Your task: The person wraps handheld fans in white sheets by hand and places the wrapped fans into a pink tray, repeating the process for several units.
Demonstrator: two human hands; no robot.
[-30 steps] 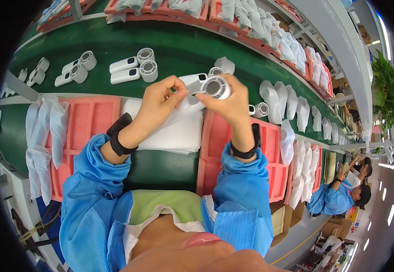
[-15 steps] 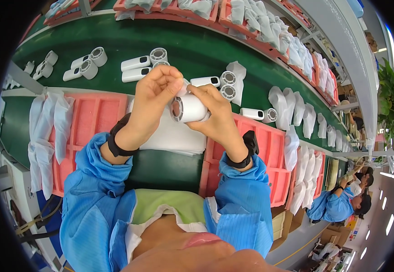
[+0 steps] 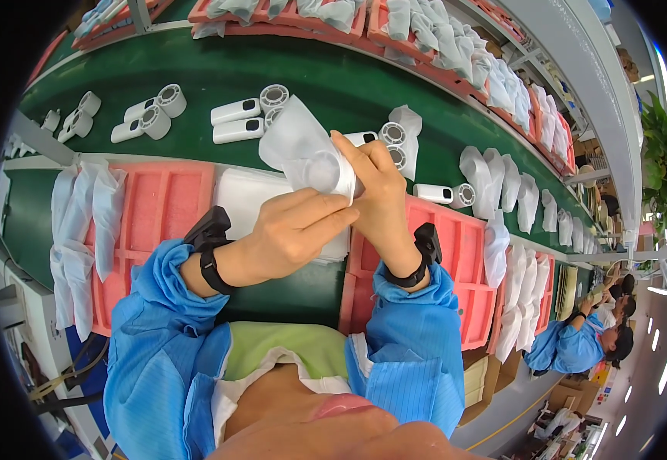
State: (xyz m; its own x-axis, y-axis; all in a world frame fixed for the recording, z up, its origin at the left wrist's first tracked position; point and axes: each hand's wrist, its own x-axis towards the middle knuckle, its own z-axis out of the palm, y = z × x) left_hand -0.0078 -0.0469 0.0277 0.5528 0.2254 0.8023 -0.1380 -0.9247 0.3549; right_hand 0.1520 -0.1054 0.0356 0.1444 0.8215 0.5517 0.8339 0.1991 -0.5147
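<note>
A translucent white bag [image 3: 291,136] covers a white hair-dryer-like device [image 3: 322,165] whose round barrel shows faintly through it. My left hand [image 3: 287,230] pinches the bag's edge at the near side of the barrel. My right hand [image 3: 379,180] wraps around the device from the right, its index finger stretched along the bag. The part inside my right palm is hidden. Just below the bag lies a stack of flat white bags [image 3: 243,201]. More bare white devices [image 3: 237,131] lie in pairs on the green conveyor belt [image 3: 187,57] beyond my hands.
Pink compartment trays flank me, one on the left [image 3: 166,201] and one on the right [image 3: 464,264]; bagged devices [image 3: 107,222] lie on the left one. Bagged devices [image 3: 502,184] line the belt at right. Filled pink trays [image 3: 418,50] stand along the far side. Co-workers [image 3: 575,341] sit at far right.
The bag now covers the barrel, which was bare before. My left hand has come down from above the device to its near side. My right hand still holds it, shifted slightly right.
</note>
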